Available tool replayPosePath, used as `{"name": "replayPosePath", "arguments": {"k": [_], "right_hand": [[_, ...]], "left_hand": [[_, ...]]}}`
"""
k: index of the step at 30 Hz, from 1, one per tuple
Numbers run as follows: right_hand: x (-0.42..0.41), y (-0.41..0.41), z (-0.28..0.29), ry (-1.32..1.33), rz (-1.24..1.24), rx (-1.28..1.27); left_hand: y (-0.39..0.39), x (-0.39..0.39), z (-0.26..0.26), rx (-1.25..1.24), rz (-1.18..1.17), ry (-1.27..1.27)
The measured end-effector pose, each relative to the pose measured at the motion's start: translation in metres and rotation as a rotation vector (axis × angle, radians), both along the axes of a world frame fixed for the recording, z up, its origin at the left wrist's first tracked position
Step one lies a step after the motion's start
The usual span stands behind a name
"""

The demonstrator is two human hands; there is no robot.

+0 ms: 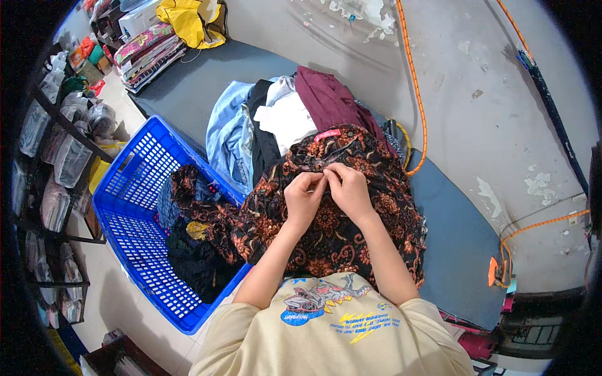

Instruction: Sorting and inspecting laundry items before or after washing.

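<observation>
A black shirt with an orange and brown floral print (385, 202) lies before me, its collar turned away and a red label (327, 135) at the neck. Just below the collar, my left hand (303, 197) pinches the front edge of the cloth. My right hand (349, 190) grips the same edge, fingertips touching those of the left. What sits between the fingertips is too small to tell. One sleeve of the shirt trails left into a blue plastic laundry basket (127, 207).
Behind the shirt are a maroon garment (324, 96), white cloth (287, 120) and a light blue garment (228, 122) on the grey ironing table (451, 235). An orange cord (414, 84) hangs at right. Dark clothes (197, 263) lie in the basket. Bagged garments (70, 155) fill a rack at left.
</observation>
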State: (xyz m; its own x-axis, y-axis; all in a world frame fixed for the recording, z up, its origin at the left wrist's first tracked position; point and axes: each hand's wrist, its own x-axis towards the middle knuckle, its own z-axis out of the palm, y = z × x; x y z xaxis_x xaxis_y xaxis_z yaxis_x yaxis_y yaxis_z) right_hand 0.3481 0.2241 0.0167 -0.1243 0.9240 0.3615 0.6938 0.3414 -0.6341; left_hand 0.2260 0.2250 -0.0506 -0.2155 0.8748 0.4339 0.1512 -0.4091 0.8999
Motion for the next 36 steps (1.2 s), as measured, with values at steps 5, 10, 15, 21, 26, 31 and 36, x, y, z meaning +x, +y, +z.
{"name": "replayPosePath", "arguments": {"k": [5, 10, 15, 21, 26, 31, 36], "right_hand": [[-0.001, -0.001, -0.017, -0.166, -0.037, 0.080], [-0.001, 0.001, -0.026, -0.126, -0.021, 0.236], [0.000, -0.001, -0.021, -0.021, -0.056, 0.154], [0.001, -0.005, -0.021, 0.048, -0.088, 0.072], [0.000, -0.016, -0.025, 0.159, -0.127, 0.026], [-0.003, -0.018, -0.019, 0.211, -0.228, -0.062], [0.002, -0.014, -0.012, 0.355, -0.154, -0.180]], "left_hand": [[-0.004, 0.005, 0.003, 0.101, 0.055, 0.123], [-0.005, 0.005, 0.006, -0.076, -0.024, -0.047], [0.000, 0.000, 0.008, 0.028, -0.045, 0.189], [0.002, 0.002, 0.005, 0.083, -0.042, 0.260], [0.006, -0.004, 0.016, -0.249, -0.146, 0.013], [0.008, -0.010, 0.038, -0.351, -0.227, 0.008], [0.005, -0.012, 0.048, -0.377, -0.216, 0.021]]}}
